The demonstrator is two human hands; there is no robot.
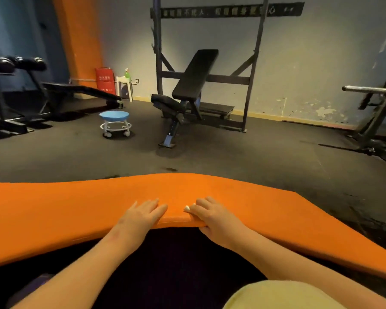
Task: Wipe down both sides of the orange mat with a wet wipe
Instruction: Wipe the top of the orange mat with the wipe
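Head view. Nearest the lens: a pale yellow fabric fold (283, 295), bottom right, with two bare forearms reaching forward over it.

Left hand (143, 214): fingers straight and flat on the top face of the thick orange padded mat (76, 210), at its near edge. Thumb not visible.
Right hand (212, 217): fingers curled over the top of the same edge, thumb under it, gripping the mat. Pale nails visible. The two hands are near each other but apart.

Mat: one, smooth and uniformly orange, spanning the full frame width. It lies on the dark rubber floor (232, 152). The near edge is raised in the middle, where the hands are, and sags lower toward both sides. A thin seam line runs along the lifted edge. The far edge bows upward at the centre.

Containers: one red box (105, 81) against the far wall, contents not visible. Beside it, one small white side table (124, 88) with one green bottle (127, 73) on top.

Count of the rest:
- One round blue stool on castors (114, 122).
- One black adjustable bench (187, 85), standing in a dark steel rack (254, 63).
- One black low slanted bench (80, 91), left.
- One bar machine (374, 101), right edge, partly out of frame.
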